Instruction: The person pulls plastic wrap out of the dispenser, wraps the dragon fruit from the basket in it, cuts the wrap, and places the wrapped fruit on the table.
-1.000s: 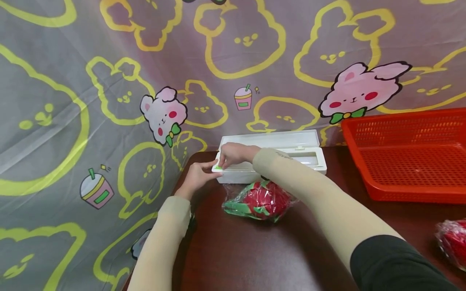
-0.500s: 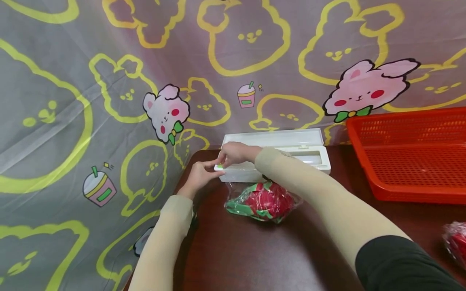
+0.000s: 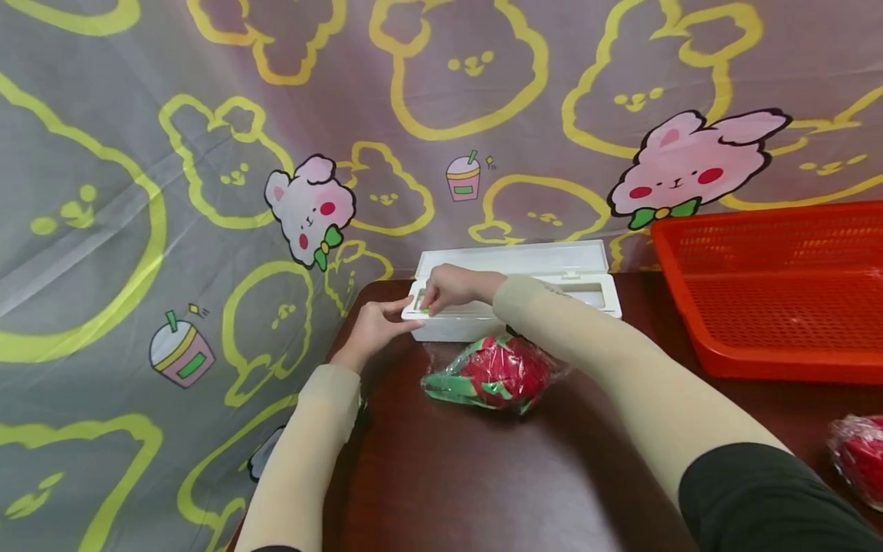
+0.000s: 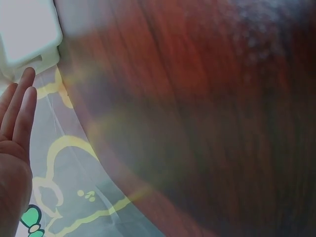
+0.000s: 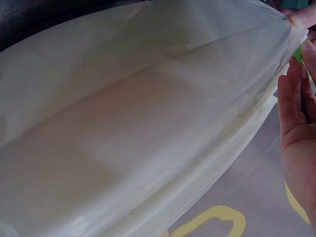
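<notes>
A long white cling film dispenser (image 3: pixel 448 330) stands at the back of the table with its lid raised. My left hand (image 3: pixel 375 330) grips its left end, thumb at the front and forefinger at the top edge. In the left wrist view the other fingers (image 4: pixel 23 116) stretch out beside the box. My right hand (image 3: pixel 451 287) pinches a small green slider (image 3: pixel 425 311) on the front rim near that end. Clear film (image 5: pixel 163 98) spreads across the box in the right wrist view. In front lies a red and green dragon fruit (image 3: pixel 500 376) in clear plastic.
An orange-red plastic basket (image 3: pixel 786 307) stands at the right. Another red, plastic-wrapped item (image 3: pixel 861 456) lies at the right edge of view. A patterned cloth (image 3: pixel 228 199) hangs behind and to the left of the brown table (image 3: pixel 483 483).
My right hand and the green slider have shifted slightly right along the dispenser's rim. My left hand keeps its grip on the left end. The head view has swayed a little.
</notes>
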Motion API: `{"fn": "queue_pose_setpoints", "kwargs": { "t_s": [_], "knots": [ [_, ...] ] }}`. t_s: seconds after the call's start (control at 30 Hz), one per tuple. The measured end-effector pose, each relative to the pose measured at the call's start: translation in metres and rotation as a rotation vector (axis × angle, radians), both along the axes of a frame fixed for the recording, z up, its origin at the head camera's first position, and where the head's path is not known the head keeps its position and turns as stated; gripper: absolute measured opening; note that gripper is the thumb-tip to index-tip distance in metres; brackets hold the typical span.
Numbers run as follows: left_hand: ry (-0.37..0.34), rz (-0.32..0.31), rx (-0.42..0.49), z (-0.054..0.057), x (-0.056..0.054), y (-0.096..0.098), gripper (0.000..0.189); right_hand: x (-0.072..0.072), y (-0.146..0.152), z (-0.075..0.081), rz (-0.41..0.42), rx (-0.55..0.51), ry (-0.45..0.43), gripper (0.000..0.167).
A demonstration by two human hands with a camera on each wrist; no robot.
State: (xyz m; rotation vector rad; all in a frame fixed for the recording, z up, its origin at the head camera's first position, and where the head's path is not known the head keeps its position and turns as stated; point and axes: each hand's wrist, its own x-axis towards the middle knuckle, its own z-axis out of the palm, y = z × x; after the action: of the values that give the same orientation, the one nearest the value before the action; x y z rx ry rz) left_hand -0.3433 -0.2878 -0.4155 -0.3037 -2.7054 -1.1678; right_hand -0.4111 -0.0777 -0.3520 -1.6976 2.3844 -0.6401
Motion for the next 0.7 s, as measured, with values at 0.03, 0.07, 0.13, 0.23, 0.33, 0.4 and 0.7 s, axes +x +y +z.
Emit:
{"fn": "queue_pose_setpoints", "kwargs": {
  "t_s": [0.03, 0.07, 0.13, 0.23, 0.33, 0.4, 0.7],
  "knots": [
    [-0.009, 0.000, 0.005, 0.000, 0.000, 0.000, 0.058, 0.000, 0.002, 0.000, 0.000, 0.000, 0.005, 0.015],
    [-0.021, -0.005, 0.014, 0.000, 0.000, 0.000, 0.059, 0.000, 0.004, 0.000, -0.001, 0.001, 0.000, 0.015],
    [-0.044, -0.013, 0.020, 0.000, 0.000, 0.001, 0.061, 0.001, 0.008, 0.001, -0.008, 0.009, -0.004, 0.015],
    [-0.057, -0.005, 0.018, 0.001, 0.001, 0.001, 0.063, 0.002, 0.013, 0.003, -0.028, 0.025, -0.006, 0.015],
    [-0.053, 0.009, 0.008, 0.003, 0.002, -0.001, 0.063, 0.003, 0.018, 0.005, -0.050, 0.040, -0.021, 0.014],
    [-0.052, 0.012, 0.000, 0.004, 0.002, -0.001, 0.063, 0.004, 0.021, 0.005, -0.060, 0.050, -0.031, 0.015],
    [-0.080, 0.025, -0.004, 0.006, 0.003, 0.000, 0.064, 0.008, 0.041, 0.007, -0.117, 0.079, -0.093, 0.013]
  ]
}}
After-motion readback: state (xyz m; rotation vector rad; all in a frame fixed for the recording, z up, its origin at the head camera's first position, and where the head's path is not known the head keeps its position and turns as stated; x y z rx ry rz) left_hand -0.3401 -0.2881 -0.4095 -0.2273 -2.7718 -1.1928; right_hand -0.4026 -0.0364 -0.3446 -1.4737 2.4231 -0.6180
